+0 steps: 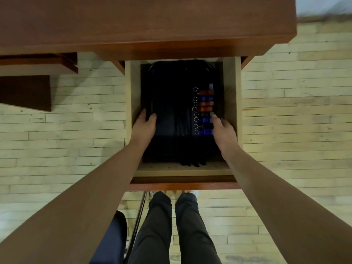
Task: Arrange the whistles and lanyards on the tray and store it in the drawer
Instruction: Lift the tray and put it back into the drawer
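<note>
A black tray (167, 82) lies inside the open wooden drawer (231, 96). Along its right side, several whistles (206, 107) in red, blue and black sit in a column, their metal rings pointing left. Black lanyards (182, 122) run down the tray's middle, and their ends hang over its near rim onto the drawer floor. My left hand (145, 124) grips the tray's left rim, thumb inside and fingers outside. My right hand (224, 130) holds the right rim, with its thumb beside the lower whistles.
The drawer is pulled out from a brown wooden desk (133, 25) over a pale plank floor. My legs (171, 225) stand just before the drawer front. A dark chair seat (114, 241) and a metal leg are at the lower left.
</note>
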Demonstrator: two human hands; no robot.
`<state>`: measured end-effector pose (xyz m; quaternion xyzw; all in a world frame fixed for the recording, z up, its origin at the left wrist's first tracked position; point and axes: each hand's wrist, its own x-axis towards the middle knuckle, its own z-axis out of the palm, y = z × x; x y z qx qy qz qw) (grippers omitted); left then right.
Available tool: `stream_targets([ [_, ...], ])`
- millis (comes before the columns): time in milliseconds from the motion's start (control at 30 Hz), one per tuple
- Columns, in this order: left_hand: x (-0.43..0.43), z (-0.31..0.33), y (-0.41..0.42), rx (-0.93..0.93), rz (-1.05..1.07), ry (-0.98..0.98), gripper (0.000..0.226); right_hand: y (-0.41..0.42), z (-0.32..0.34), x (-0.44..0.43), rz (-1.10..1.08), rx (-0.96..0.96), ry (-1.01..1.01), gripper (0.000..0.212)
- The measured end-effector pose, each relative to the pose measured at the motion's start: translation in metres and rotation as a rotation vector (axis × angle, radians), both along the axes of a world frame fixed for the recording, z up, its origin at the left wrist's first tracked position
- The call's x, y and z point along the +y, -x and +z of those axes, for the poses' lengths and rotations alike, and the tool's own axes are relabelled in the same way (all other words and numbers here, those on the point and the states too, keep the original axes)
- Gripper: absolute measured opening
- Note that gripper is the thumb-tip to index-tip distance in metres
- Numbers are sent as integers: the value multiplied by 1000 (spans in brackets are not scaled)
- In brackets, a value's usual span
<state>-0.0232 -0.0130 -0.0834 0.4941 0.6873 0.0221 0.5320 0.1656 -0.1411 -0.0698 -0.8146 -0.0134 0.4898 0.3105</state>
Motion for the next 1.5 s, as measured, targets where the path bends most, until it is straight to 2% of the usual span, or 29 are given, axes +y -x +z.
stream_targets([
  [100,-17,35,5,18,-63,-40,55,7,33,-15,-17,-5,-25,37],
  [200,-41,69,12,-1,-35,-38,41,19,66,-34,-105,36,-56,31],
  [433,-98,127,41,-142,78,142,11,60,122,-76,-372,310,-107,44],
  [567,-127,143,61,-125,231,293,17,85,139,-105,-449,425,-87,46],
  [667,-142,144,78,-157,399,480,32,95,135,-123,-443,449,-7,53],
  [767,-146,141,88,-208,561,608,48,99,124,-129,-529,482,41,65],
  [900,-137,125,90,-299,694,556,61,98,109,-124,-651,501,-25,69],
  [1100,-125,118,88,-437,879,481,32,88,98,-109,-733,497,-98,42],
  [1300,-112,113,83,-518,969,475,37,79,93,-98,-728,515,-137,57],
  [1500,-84,113,67,-573,935,449,22,61,88,-67,-707,522,-192,66],
])
